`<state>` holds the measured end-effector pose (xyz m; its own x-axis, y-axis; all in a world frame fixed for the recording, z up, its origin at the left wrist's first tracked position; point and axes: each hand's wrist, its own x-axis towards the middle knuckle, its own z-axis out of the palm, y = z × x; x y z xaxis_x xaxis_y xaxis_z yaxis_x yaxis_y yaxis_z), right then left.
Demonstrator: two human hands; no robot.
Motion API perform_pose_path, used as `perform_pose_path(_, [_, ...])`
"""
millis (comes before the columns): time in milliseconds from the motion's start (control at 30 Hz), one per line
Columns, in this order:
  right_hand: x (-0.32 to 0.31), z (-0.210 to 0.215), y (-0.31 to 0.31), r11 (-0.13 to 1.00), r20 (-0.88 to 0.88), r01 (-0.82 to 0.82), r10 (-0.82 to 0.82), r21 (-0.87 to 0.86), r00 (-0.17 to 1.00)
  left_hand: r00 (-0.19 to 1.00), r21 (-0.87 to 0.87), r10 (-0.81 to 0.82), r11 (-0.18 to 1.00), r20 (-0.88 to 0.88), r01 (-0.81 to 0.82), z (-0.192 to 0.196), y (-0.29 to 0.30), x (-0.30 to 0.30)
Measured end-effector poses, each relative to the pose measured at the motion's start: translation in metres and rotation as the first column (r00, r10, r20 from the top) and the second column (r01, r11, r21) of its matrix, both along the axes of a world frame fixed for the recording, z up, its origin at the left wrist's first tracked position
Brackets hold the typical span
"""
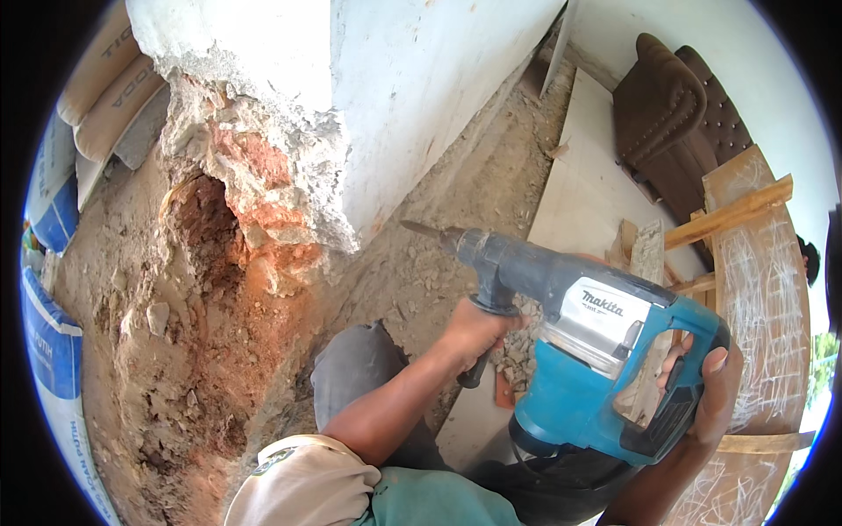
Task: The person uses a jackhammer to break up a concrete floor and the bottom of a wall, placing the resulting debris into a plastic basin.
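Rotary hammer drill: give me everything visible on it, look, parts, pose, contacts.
The rotary hammer drill has a teal plastic body, a silver-grey midsection, a dark grey front barrel and black rear handle. A pointed chisel bit sticks out front, aimed up-left toward the broken wall base, not touching it. The tool is held tilted in the air. The left hand grips the black side handle; the right hand wraps the rear handle. Dust dulls the barrel.

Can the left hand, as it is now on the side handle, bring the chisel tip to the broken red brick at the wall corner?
Probably yes. The left hand grips the side handle, and only open air lies between the chisel tip and the broken brick.
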<state>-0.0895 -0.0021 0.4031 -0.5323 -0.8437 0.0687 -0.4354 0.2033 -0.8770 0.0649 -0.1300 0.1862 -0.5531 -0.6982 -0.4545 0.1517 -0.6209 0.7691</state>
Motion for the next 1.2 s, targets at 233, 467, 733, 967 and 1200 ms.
perform_pose_path(233, [0.001,-0.01,0.001,0.999,0.074,0.036,-0.034,-0.032,0.997,1.0,-0.006,-0.021,1.0,-0.005,0.021,-0.008,-0.001,-0.001])
perform_pose_path(467, [-0.01,-0.015,-0.003,0.999,0.044,-0.045,0.045,-0.007,0.998,1.0,-0.004,-0.01,1.0,0.009,0.01,-0.019,-0.004,-0.005])
perform_pose_path(733, [-0.021,-0.03,-0.002,0.999,0.112,0.035,-0.034,-0.011,0.993,0.999,-0.004,0.007,1.0,0.039,-0.007,-0.022,-0.006,-0.01])
perform_pose_path(967, [-0.014,-0.023,-0.01,1.0,0.109,0.013,-0.01,-0.026,0.994,1.0,0.005,0.025,1.0,-0.006,-0.025,-0.024,-0.008,-0.009])
perform_pose_path(1200, [0.003,-0.002,-0.032,0.998,0.054,-0.05,0.049,0.022,0.997,0.992,0.04,0.107,0.994,-0.06,-0.105,-0.023,-0.015,-0.009])
